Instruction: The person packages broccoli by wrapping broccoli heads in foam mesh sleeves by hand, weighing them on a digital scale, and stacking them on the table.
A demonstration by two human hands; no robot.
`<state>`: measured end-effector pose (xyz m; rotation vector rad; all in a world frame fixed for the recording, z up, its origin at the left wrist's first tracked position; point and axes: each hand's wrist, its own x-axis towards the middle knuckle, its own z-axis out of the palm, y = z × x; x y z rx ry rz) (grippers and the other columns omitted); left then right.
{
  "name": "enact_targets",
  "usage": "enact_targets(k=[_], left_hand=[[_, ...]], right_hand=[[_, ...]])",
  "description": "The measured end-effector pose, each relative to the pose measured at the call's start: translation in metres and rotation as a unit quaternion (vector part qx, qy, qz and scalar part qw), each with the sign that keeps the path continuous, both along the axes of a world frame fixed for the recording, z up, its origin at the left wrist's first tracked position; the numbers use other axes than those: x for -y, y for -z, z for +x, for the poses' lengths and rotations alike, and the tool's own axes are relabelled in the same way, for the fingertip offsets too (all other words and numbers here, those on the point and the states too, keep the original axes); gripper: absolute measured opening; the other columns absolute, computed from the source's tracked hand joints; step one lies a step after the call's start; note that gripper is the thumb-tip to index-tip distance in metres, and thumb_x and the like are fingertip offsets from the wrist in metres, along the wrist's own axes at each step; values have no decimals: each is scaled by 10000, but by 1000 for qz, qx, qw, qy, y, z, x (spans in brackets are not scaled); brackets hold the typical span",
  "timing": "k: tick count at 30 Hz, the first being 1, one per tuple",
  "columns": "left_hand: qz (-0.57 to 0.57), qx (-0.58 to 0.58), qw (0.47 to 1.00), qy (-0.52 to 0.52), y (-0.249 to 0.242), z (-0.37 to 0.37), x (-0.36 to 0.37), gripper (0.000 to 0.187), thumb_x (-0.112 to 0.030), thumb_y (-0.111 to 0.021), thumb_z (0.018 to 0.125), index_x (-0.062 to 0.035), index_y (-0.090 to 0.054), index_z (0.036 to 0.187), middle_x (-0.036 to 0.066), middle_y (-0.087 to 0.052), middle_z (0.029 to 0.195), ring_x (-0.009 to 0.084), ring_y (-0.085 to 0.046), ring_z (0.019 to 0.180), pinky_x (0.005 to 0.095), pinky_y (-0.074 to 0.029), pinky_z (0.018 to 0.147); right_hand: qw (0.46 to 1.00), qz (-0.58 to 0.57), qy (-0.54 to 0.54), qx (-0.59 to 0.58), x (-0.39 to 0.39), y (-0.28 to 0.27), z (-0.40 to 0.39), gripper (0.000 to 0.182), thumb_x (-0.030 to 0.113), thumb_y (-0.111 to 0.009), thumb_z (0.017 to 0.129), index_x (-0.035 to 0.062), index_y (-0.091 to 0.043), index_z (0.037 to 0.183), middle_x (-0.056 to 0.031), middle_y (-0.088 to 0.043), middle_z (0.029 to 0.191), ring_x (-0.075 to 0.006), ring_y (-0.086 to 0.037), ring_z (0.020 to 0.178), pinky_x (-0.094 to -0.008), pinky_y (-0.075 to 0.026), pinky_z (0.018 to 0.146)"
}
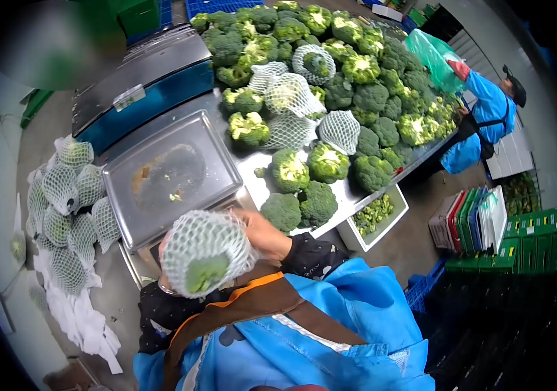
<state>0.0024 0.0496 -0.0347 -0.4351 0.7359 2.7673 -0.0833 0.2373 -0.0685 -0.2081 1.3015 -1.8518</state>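
Note:
Close to my chest I hold a head of broccoli in a white foam net (203, 251), its cut stem facing me. My right hand (262, 231) grips the net's right side. Only a sliver of my left hand (163, 249) shows behind the net's left edge, holding the same head. Just beyond it lies a steel scale tray (167, 176) with a few green crumbs. A big heap of bare broccoli (356, 85) covers the steel table (347, 190), with a few netted heads (288, 98) among it.
Several netted heads (63, 202) lie piled on the floor at my left, beside white netting scraps (83, 319). A blue-and-steel machine (141, 78) stands behind the tray. A white crate of trimmings (373, 215) sits under the table edge. A co-worker in blue (487, 111) handles a green bag (431, 55). Green crates (539, 241) stand right.

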Motion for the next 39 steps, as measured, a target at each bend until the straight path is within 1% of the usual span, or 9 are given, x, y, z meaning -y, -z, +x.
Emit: enact_targets(k=[2,4,12,16,18,23,26,32,39], left_hand=[[4,58,998,-22,-20,-23,-17,410,-250,-330,931,10,-482,1210,147,-574,1143,258,-561,1041,383,-422,952],[-74,70,994,-46,-36,-45,-42,394,-256,-350,924,-8,-494,1194,131,-578,1140,244,-559,1034,376,-419,946],[-210,-128,968,48,-62,-99,-85,427,-145,-487,879,-37,-344,1266,118,-495,1191,207,-534,1045,333,-413,892],[-197,-6,973,118,-29,-94,-66,279,-133,-498,870,-15,-466,1121,133,-577,1033,192,-601,846,295,-467,740],[-222,18,971,85,-15,-84,-55,178,-113,-486,874,-21,-522,1022,106,-598,951,180,-598,815,285,-464,710],[-212,98,972,-32,19,-41,-18,147,-103,-516,864,-44,-553,994,62,-615,900,150,-597,785,269,-480,719],[-247,104,962,-56,37,-12,-3,145,-116,-562,842,-50,-565,970,34,-616,859,122,-598,751,233,-475,669],[-403,184,850,-285,56,88,69,122,-97,-578,797,-28,-583,898,12,-608,744,65,-562,615,207,-458,554],[-871,321,282,-242,88,195,195,356,-45,-609,636,-90,-596,989,123,-584,1046,304,-500,1041,404,-411,837]], right_hand=[[997,-26,43,-54,-26,13,-18,433,340,-469,928,104,-407,1285,-79,-478,1262,-179,-515,1094,-311,-448,853],[926,-316,56,199,-46,-12,-24,593,489,-435,886,139,-320,1350,-105,-362,1366,-241,-362,1255,-462,-331,998],[914,-296,261,94,-133,-36,-152,648,503,-420,876,88,-263,1349,-179,-262,1370,-378,-319,1244,-560,-267,1024],[847,254,369,-286,-226,-19,-208,732,427,-651,783,-26,-379,1291,-202,-450,1283,-277,-428,1193,-376,-344,980],[607,557,352,-444,-266,-21,-192,844,435,-746,653,-34,-402,1264,-245,-475,1224,-353,-444,1157,-392,-355,968],[441,756,86,-476,-277,29,-140,951,462,-790,505,138,-395,1307,-219,-449,1256,-360,-395,1174,-501,-270,993],[479,683,131,-536,-293,40,-146,847,347,-814,513,74,-472,1238,-172,-513,1192,-354,-489,1070,-428,-390,907],[907,124,385,-117,-269,-5,-144,599,383,-558,819,63,-388,1297,-124,-436,1289,-267,-442,1159,-412,-376,957],[987,28,-40,-154,-12,-34,-157,629,274,-541,787,26,-342,1330,-136,-498,1201,-240,-523,1059,-352,-442,881]])
